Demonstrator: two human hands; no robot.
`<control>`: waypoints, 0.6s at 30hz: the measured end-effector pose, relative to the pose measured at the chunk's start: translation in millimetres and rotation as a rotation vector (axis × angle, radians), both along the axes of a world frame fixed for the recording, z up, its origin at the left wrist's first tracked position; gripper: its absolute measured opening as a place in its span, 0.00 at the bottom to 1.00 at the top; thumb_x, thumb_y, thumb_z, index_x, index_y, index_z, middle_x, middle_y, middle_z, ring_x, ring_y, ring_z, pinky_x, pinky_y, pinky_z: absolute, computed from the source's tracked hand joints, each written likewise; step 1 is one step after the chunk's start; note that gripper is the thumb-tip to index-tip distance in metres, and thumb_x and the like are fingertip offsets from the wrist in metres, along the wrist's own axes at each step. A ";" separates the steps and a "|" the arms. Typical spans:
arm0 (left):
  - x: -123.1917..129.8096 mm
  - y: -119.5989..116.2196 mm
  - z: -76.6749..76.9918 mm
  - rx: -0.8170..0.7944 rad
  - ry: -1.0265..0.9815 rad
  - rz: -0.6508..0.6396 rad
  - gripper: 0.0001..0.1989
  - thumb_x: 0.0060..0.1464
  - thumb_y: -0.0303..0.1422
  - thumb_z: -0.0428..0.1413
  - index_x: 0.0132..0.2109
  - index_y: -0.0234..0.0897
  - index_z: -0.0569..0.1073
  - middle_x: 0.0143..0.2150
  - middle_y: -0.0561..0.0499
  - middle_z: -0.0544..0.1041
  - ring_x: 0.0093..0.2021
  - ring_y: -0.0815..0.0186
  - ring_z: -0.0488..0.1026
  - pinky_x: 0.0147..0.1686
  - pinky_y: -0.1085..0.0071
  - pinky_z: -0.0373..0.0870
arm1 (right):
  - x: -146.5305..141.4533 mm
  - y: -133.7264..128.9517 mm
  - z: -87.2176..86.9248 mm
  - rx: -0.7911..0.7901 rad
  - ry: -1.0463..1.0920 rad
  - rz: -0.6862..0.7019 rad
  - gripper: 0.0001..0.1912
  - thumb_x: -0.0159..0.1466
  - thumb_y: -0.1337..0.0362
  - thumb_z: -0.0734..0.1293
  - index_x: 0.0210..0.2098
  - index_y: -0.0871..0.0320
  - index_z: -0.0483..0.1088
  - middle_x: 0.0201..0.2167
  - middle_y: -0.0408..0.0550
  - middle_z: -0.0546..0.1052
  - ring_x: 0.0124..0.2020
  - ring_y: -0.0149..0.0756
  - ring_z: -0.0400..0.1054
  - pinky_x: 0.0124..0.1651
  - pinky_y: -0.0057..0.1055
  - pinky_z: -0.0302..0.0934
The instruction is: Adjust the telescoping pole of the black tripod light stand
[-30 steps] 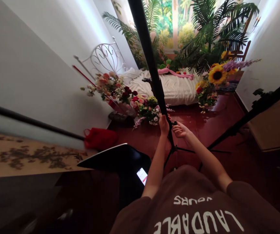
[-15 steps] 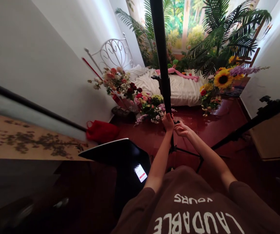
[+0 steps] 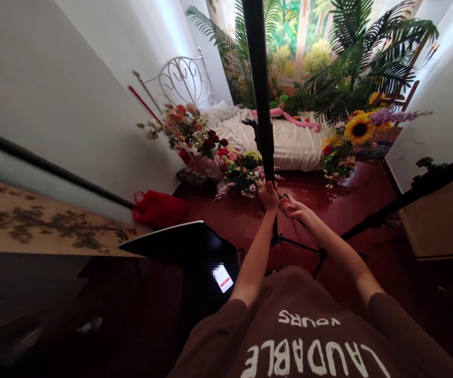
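Observation:
A black light stand [image 3: 264,105] rises in front of me, its pole running out of the top of the picture. My left hand [image 3: 269,197] is wrapped round the lower pole. Just to the right, my right hand [image 3: 292,208] has its fingers closed on a small dark tightening knob [image 3: 283,197] at the side of the pole. The fingers hide most of that knob. Below my hands, the stand's legs [image 3: 297,243] spread over the dark red floor.
A black panel with a lit phone [image 3: 223,278] is at lower left, near a red bag [image 3: 159,208]. Flowers [image 3: 245,170] surround a bed [image 3: 293,149] ahead. Another black stand [image 3: 399,202] slants in from the right; sunflowers [image 3: 359,129] stand behind it.
The whole view has shifted slightly, so things sit a little further left. Both hands keep their places on the stand and knob; any turn of the knob is too small to see.

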State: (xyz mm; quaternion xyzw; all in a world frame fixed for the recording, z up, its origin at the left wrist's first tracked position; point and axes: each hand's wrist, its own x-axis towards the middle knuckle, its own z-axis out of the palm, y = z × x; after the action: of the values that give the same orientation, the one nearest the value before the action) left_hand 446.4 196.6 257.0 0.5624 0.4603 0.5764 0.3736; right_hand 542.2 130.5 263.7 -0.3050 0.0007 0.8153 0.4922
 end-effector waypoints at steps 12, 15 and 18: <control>0.8 3.4 -6.9 0.024 -0.007 0.024 0.31 0.63 0.57 0.34 0.32 0.40 0.69 0.20 0.54 0.69 0.20 0.69 0.67 0.25 0.72 0.63 | 6.2 -14.0 10.6 0.593 -1.561 -0.086 0.13 0.58 0.59 0.72 0.28 0.56 0.64 0.25 0.41 0.68 0.26 0.29 0.61 0.27 0.22 0.56; 0.2 0.9 -4.4 0.027 -0.012 0.020 0.33 0.63 0.58 0.33 0.32 0.39 0.69 0.20 0.53 0.69 0.20 0.69 0.67 0.26 0.72 0.63 | 15.5 -24.6 31.1 0.832 -1.899 0.005 0.03 0.60 0.66 0.68 0.34 0.55 0.69 0.38 0.49 0.73 0.43 0.38 0.67 0.44 0.30 0.63; -0.7 -1.5 -0.5 0.032 0.008 0.038 0.32 0.64 0.57 0.33 0.31 0.39 0.70 0.20 0.52 0.70 0.20 0.68 0.68 0.27 0.72 0.63 | 16.6 -23.5 58.8 0.980 -1.905 -0.054 0.14 0.62 0.62 0.69 0.47 0.53 0.70 0.48 0.53 0.72 0.50 0.43 0.66 0.53 0.39 0.64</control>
State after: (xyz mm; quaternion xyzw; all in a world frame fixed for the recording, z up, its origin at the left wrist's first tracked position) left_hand 445.8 195.1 256.6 0.5619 0.4628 0.5886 0.3517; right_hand 558.8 107.0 322.5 -0.5848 -0.7044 0.1417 0.3766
